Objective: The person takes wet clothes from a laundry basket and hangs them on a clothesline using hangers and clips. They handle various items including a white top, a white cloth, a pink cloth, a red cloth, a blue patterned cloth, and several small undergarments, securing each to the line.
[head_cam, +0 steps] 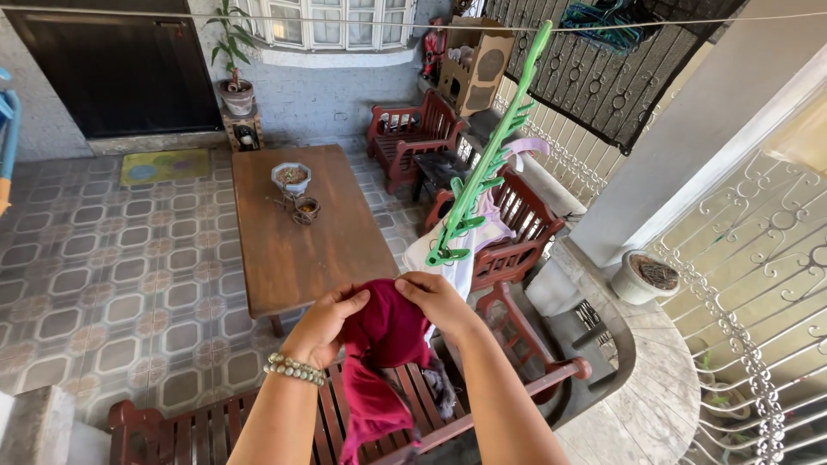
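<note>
Both hands gripped a dark red cloth garment held up over a red slatted wooden bench. The left hand pinched its left top edge, fingers curled shut; the right hand clamped the right top edge the same way. The garment was not yet on the green plastic multi-clip hanger, which hung off a thin clothesline. White and pink cloth already hung by the hanger, so I judged the work partway done. The garment's lower end was cut off, its kind unclear, and the clips were hard to make out.
</note>
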